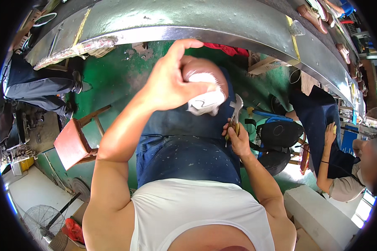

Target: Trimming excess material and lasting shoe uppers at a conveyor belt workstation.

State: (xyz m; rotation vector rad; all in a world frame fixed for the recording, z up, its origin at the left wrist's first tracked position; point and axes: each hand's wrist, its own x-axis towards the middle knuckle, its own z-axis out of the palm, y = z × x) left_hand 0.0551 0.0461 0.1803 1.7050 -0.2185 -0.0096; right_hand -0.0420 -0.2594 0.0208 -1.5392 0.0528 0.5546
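Note:
Up in front of my lap, my left hand grips a brown shoe upper, its rounded end facing away from me. My thumb presses on the white underside, which has a jagged edge and a dark curved mark. The index finger of that hand sticks out past the upper. Lower and to the right, my right hand is closed around the handles of metal lasting pincers. The pincers' curved head points up, beside the shoe upper but apart from it. Parts of the upper are blurred.
A metal-topped bench curves across the far side, with brown shoes at the far right. A stool stands left, a black bag right. One person's legs are at left; another person sits at right.

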